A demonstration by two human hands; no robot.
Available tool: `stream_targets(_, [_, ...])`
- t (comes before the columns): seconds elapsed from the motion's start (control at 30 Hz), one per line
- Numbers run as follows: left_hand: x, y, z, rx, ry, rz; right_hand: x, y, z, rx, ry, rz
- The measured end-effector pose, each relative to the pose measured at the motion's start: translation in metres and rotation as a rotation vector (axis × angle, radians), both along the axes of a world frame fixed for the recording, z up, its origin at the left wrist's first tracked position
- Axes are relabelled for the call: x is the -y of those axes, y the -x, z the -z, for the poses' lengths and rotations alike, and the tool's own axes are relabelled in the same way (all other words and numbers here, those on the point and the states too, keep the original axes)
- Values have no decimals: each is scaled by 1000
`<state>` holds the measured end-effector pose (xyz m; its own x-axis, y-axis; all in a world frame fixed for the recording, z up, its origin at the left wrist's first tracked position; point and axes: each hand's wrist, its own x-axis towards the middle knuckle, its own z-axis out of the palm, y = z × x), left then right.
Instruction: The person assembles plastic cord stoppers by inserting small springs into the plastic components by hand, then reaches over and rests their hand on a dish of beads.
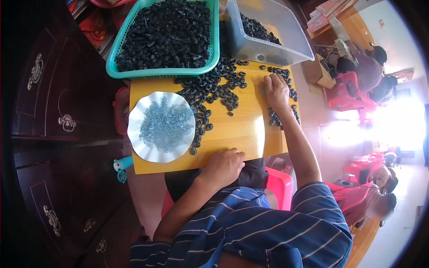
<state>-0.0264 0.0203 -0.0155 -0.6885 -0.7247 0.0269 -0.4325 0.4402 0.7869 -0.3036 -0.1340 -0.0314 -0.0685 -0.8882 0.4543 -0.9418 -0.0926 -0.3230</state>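
My right hand [277, 92] is over the right part of the yellow table, fingers bent down and closed; whatever they pinch is hidden. Small black plastic parts [272, 117] lie beside it along the table's right edge. My left hand [223, 168] rests at the near edge with curled fingers, and I cannot see what is inside them. To its left, a white wavy-rimmed plate [135, 144] carries a heap of small, shiny springs [165, 123]. Between plate and right hand spreads a loose pile of black oval parts with holes [214, 87].
A green basket [111, 67] full of black parts stands at the table's [237, 134] far left. Beside it is a clear plastic bin [286, 51] holding more. A dark cabinet [67, 98] is on the left. Other people sit on pink chairs [353, 91] at right.
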Motion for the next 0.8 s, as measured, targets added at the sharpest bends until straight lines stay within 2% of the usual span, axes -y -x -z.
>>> stream_targets(0.07, [0, 0, 0, 0, 5, -1, -1, 3, -1, -5, 6, -3])
stream_targets(0.17, [0, 1, 2, 0, 8, -2, 4, 9, -1, 343, -28, 25])
stream_targets(0.27, [-1, 1, 3, 5, 14, -2, 2, 2, -13, 428, -95, 97])
stream_targets(0.37, [-1, 2, 6, -9, 29, -5, 8, -2, -1, 324, -6, 9])
stream_targets(0.4, [-1, 3, 6, -8, 31, -2, 10, -2, 2, 147, 30, -57])
stream_targets(0.47, [-1, 3, 4, 13, 30, -2, 14, -3, 7, 105, 84, -105])
stream_targets(0.5, [-1, 3, 5, 14, 31, -3, 14, -7, 5, 221, 47, -73])
stream_targets(0.53, [-1, 2, 6, 11, 30, -2, 15, -8, 3, 223, 47, -75])
stream_targets(0.6, [-1, 2, 6, 7, 30, -1, 21, -5, 1, 743, -69, 1])
stream_targets(0.63, [-1, 2, 5, 10, 29, 3, 26, 4, 4, 859, -95, -21])
stream_targets(0.7, [-1, 2, 5, 8, 28, 7, 26, 17, 1, 903, -103, -54])
stream_targets(0.8, [-1, 1, 6, -16, 3, -2, 17, 26, -10, 753, -107, -30])
